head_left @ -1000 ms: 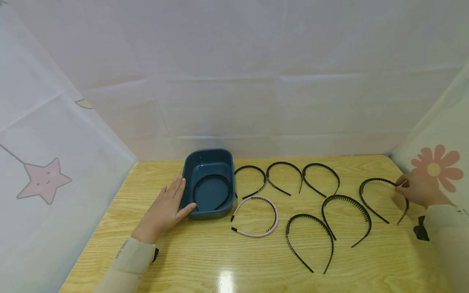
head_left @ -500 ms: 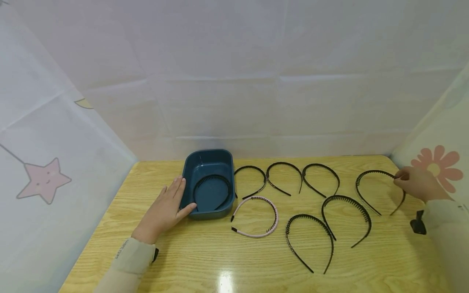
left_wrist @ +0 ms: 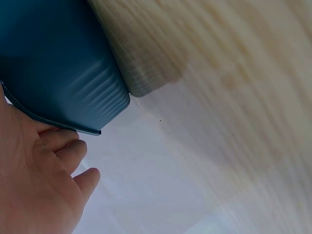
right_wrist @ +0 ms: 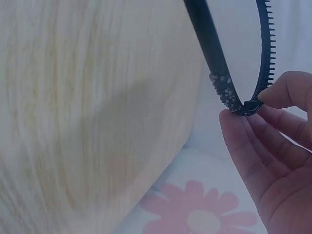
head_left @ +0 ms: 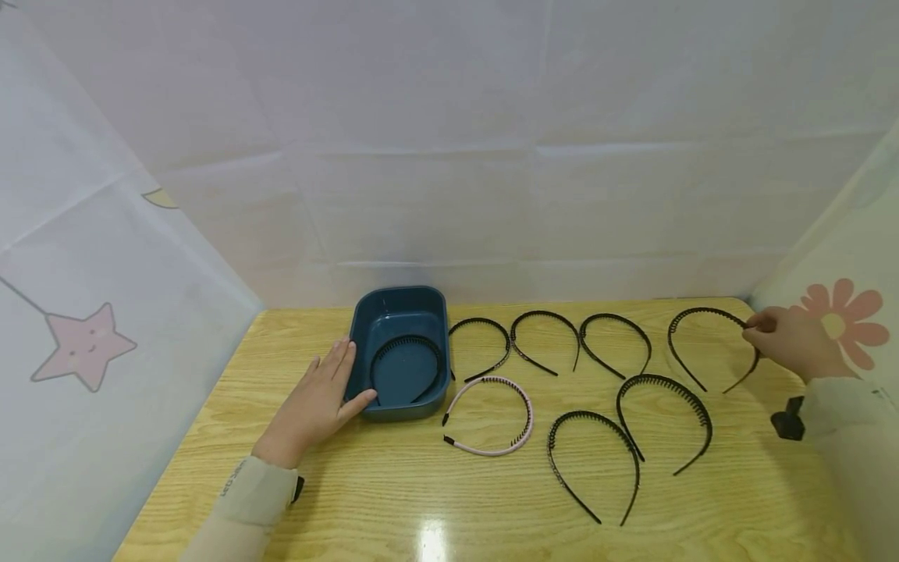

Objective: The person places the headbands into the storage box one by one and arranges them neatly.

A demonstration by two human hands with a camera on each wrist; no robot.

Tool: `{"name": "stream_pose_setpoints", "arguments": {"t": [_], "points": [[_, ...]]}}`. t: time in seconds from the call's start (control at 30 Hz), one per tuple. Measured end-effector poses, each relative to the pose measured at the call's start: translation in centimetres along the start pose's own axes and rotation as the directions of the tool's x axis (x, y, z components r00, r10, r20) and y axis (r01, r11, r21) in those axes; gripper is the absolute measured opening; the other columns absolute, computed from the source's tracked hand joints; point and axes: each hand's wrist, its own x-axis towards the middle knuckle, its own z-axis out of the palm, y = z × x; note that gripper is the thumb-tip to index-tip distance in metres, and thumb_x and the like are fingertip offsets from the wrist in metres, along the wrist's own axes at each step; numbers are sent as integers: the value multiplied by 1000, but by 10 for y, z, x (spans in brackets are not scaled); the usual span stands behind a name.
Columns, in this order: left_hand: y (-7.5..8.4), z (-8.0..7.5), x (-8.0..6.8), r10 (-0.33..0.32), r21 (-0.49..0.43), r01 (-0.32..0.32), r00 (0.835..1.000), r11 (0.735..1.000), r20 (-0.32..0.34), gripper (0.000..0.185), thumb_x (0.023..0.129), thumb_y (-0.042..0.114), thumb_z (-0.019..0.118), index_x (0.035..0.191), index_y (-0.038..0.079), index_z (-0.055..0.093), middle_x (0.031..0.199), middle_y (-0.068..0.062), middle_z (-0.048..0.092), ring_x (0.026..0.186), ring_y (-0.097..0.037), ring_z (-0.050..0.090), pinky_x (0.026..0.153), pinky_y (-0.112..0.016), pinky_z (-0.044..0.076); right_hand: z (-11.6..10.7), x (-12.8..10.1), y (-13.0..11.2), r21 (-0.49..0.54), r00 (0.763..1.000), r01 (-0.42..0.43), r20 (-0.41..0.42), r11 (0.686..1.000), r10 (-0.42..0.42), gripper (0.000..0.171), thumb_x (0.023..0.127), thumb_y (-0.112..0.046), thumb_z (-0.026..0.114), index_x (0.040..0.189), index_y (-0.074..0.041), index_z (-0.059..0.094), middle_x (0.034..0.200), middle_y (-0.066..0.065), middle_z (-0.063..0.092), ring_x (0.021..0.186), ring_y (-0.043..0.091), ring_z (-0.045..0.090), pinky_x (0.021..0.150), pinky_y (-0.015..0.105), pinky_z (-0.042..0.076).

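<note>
My right hand (head_left: 790,340) pinches a black toothed headband (head_left: 691,316) by its arch and holds it lifted above the table's far right. In the right wrist view the thumb and fingers (right_wrist: 273,112) grip the band (right_wrist: 219,83) at a studded stretch. My left hand (head_left: 319,402) lies flat with straight fingers against the left side of a dark blue tub (head_left: 365,312); the fingers (left_wrist: 58,151) touch the tub's rim (left_wrist: 58,87). One black headband (head_left: 407,343) lies inside the tub.
Several black headbands (head_left: 541,316) lie on the wooden table (head_left: 421,499) right of the tub, with a pink one (head_left: 502,449) among them. White cloth walls close in the back and both sides. A small black clip (head_left: 787,425) lies near my right sleeve.
My right hand has raised the far-right headband off the table and carried it up and to the left. The left hand and tub have stayed put.
</note>
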Motion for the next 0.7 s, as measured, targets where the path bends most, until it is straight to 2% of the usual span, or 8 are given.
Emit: {"name": "stream_pose_setpoints", "arguments": {"t": [0.2,0.37,0.53,0.7], "points": [[0,0,0,1,0,-1,1000,1000,3,93,102,61,47,159,-6,17,166,-24,15,154,-40,15,123,-60,15,5,-1,-10,41,999,-36,-22,999,37,48,104,-26,53,126,16,56,110,36,65,76,34,68,61,51,57],[0,0,-1,4,-5,-4,1000,1000,1,93,102,60,47,159,-6,17,167,-23,14,154,-40,14,124,-60,14,8,1,-17,55,996,-78,-29,995,80,51,104,-31,53,128,15,55,110,35,66,78,36,69,60,49,56],[0,0,-1,2,-4,-2,1000,1000,3,93,102,61,47,160,-6,17,167,-23,13,154,-39,14,124,-60,14,11,3,-25,95,996,-88,2,992,88,53,106,-34,50,133,12,54,114,33,67,85,37,70,67,51,56],[-1,0,0,0,-7,0,1000,1000,5,93,102,61,47,160,-5,17,167,-23,13,154,-39,13,124,-60,13,14,4,-33,227,997,-74,36,971,68,55,107,-33,49,136,15,50,121,37,62,83,22,73,79,61,56]]}}
